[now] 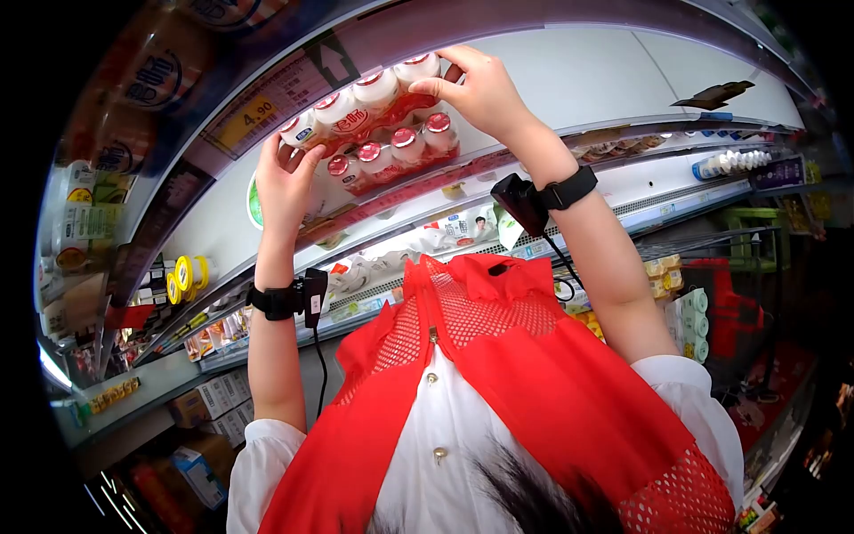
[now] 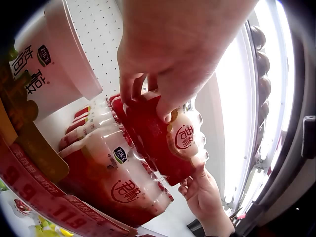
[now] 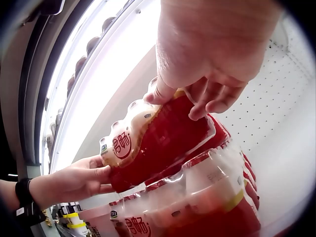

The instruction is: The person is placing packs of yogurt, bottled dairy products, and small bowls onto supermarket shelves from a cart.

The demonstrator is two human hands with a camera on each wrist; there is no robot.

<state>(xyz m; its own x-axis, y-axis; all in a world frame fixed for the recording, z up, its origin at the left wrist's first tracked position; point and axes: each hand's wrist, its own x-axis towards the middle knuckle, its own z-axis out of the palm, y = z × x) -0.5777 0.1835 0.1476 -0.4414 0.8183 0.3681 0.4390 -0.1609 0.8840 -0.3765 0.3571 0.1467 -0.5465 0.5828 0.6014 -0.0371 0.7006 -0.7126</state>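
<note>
A shrink-wrapped pack of small drink bottles [image 1: 353, 123], with white bottles, red caps and a red wrapper, is held between my two hands. At its left end my left hand [image 1: 286, 189] grips with thumb and fingers. The opposite end is pinched by my right hand [image 1: 487, 96], thumb toward the bottle tops. In the right wrist view the held pack [image 3: 163, 136] tilts above other packs of the same kind [image 3: 212, 197]. The left wrist view shows the red wrapper [image 2: 148, 131] under my left hand [image 2: 173, 59].
A matching row of bottles [image 1: 396, 153] stands on the shelf right by the held pack. Price labels [image 1: 258, 111] line the shelf edge close above. A large white tub [image 2: 59, 64] sits beside the packs. Yellow-lidded tubs [image 1: 187, 278] stand at the left, and lower shelves hold more goods.
</note>
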